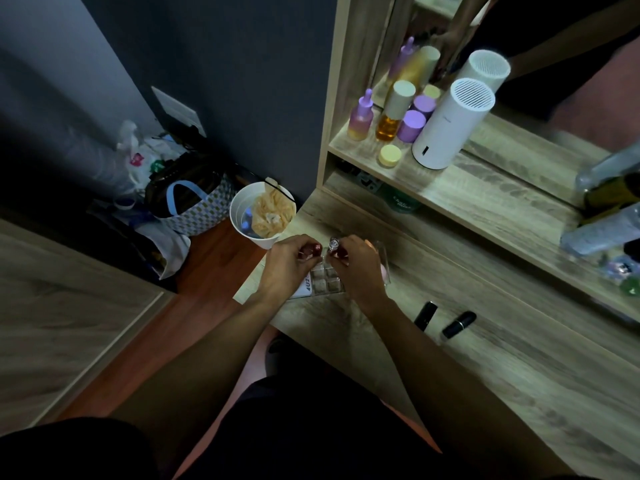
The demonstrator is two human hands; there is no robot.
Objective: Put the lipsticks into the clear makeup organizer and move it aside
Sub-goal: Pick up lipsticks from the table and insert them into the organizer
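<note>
The clear makeup organizer [329,277], a gridded acrylic box, sits at the left end of the wooden vanity top [485,362], partly hidden under my hands. My left hand [291,263] grips a dark red lipstick [316,249] just above the organizer's left side. My right hand [356,268] holds a second lipstick [334,247] with a clear silver-tipped end, over the grid. Two black lipsticks lie loose on the vanity to the right: one [426,315] nearer my right forearm, the other [459,323] beyond it.
A white bin [258,216] with crumpled wrapping stands on the floor beside the vanity's left end. On the shelf above stand purple and amber bottles [391,114] and a white cylinder device [450,124]. Clear bottles [602,226] lie at the right, bags [187,199] on the floor.
</note>
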